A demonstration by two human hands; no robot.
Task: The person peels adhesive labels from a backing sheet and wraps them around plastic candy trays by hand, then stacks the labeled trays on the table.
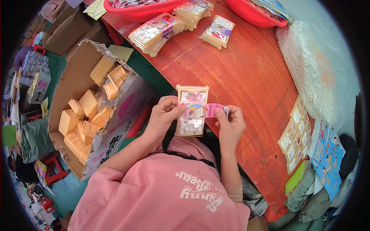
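Observation:
My left hand (162,116) grips the left edge of a small cream plastic tray (191,127), thumb on its front. White candy-like pieces fill the tray's lower compartment, and a pink printed sachet (194,97) lies in the upper one. Across the tray's middle runs a pink printed paper band (210,110), its free end sticking out to the right. My right hand (231,122) pinches that end between thumb and fingers, near a barcode. The tray is held up in front of my body at the table's edge; its back is hidden.
Stacked filled trays (156,32) and a smaller stack (218,31) stand on the red-brown table (231,73). Red basins (142,11) sit behind. At right are a bag of white pieces (308,73) and more trays (296,134). A carton (115,134) of cream trays stands left.

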